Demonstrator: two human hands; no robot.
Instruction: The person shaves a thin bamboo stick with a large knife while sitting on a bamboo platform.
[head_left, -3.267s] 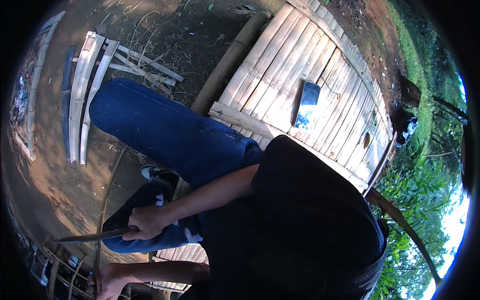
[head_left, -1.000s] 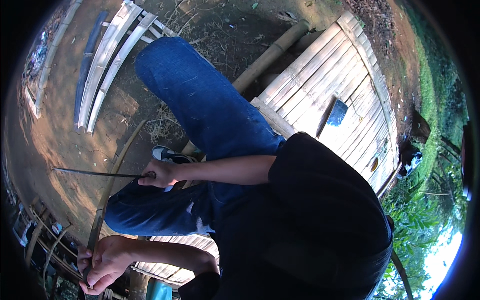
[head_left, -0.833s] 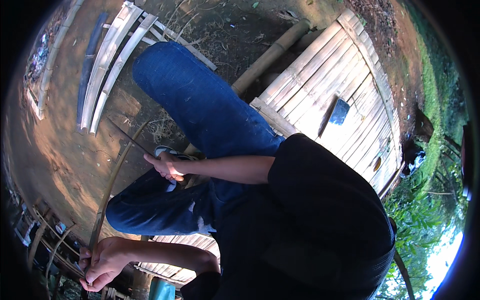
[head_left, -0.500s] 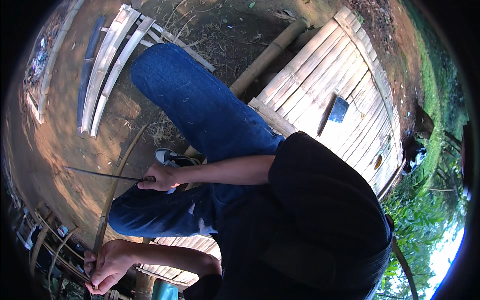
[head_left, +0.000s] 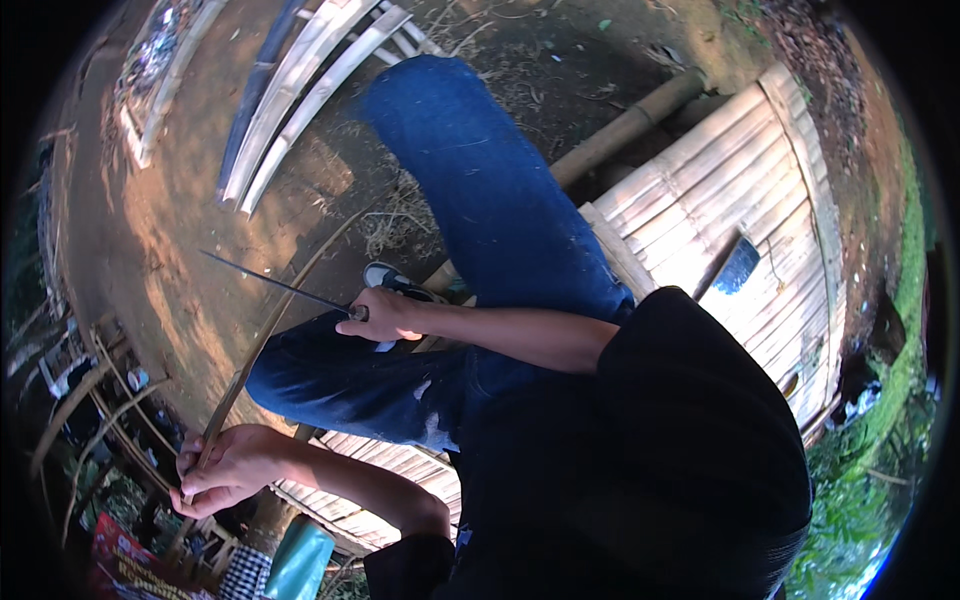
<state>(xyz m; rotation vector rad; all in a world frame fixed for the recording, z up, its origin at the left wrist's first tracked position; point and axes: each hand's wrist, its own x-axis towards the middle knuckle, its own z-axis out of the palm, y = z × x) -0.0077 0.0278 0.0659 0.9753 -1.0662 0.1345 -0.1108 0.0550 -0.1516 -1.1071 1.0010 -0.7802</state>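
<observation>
Head view, step in hand: shaving a long thin strip of split bamboo (head_left: pixel 270 320) with a slim dark-bladed knife (head_left: pixel 275 283); a judgement from the grips, as blade and strip crossed over the bare earth.

Head view, left hand: the left hand (head_left: pixel 225 470) was pinched shut around the near end of the strip, low at the left, fingers curled tight on it.

Head view, right hand: the right hand (head_left: pixel 385 315) was closed round the knife handle, blade pointing out to the left, just by the strip; whether the edge touched it could not be told.

Head view, the strip: it ran from the left hand up and rightwards, curving past the blue-jeaned knee (head_left: pixel 470 170) toward the dry grass.

Head view, surroundings: a pale slatted bamboo platform (head_left: pixel 730 200) sat to the right with a broad cleaver (head_left: pixel 735 265) lying on it; a bundle of pale split slats (head_left: pixel 300 90) lay well apart at the top left.

Next move calls for: probably a steady hold on the near end and the blade kept shallow along the strip, so it pared rather than dug in.
</observation>
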